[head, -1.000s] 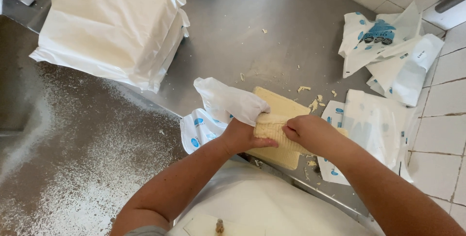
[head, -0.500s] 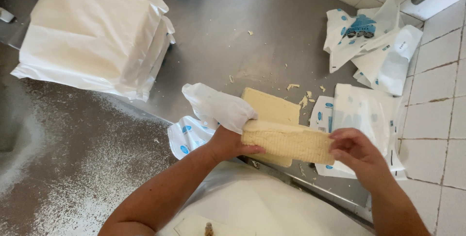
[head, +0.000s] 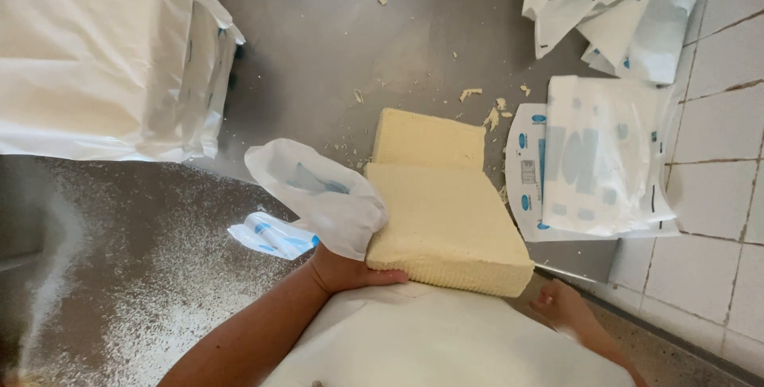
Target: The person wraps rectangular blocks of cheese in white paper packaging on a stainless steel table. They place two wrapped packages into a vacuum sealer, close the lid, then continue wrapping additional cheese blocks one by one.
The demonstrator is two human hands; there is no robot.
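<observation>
Steel counter (head: 318, 44): crumbs, flour dusting.
Block (head: 446, 224): pale yellow, near front edge, over a second slab (head: 430, 136).
Left hand (head: 350, 271): grips block's left side, wrapper (head: 318, 196) above it.
Right hand (head: 569, 311): off block, grip unclear.

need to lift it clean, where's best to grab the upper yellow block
Probably by its two short sides, one hand each. The upper block is a wide flat slab overhanging the counter edge. The left hand is already at its left near corner; the right hand is off it.
</observation>
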